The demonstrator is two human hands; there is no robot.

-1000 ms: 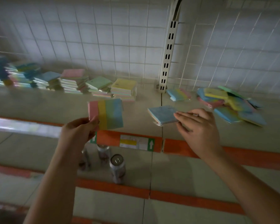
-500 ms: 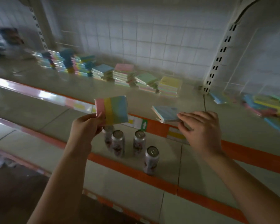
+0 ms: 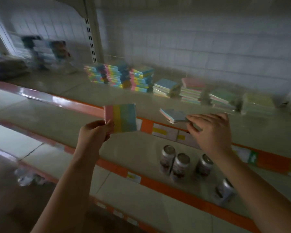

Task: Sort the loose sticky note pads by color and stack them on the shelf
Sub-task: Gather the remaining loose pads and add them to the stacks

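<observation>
My left hand [image 3: 94, 133] pinches a striped pad [image 3: 122, 117] of pink, yellow, green and blue bands, held upright in front of the shelf edge. My right hand [image 3: 212, 132] grips a blue-topped pad [image 3: 173, 115], held flat just above the shelf [image 3: 158, 101]. Behind them stand sorted stacks: tall striped stacks [image 3: 119, 76], a blue-topped stack [image 3: 165, 87], a pink-topped stack [image 3: 192, 90], a green-topped stack [image 3: 223, 98] and a yellow-topped stack [image 3: 259, 103].
Several drink cans [image 3: 181, 163] stand on the lower shelf under my right hand. An orange price strip [image 3: 269, 161] runs along each shelf edge. A slotted upright post [image 3: 91, 36] rises at the back left, with dark blurred packages [image 3: 45, 52] beyond it.
My view has swung left: the loose pile at the right is out of frame and the stacks now sit right of centre. Both hands keep their pads and have moved left along the shelf.
</observation>
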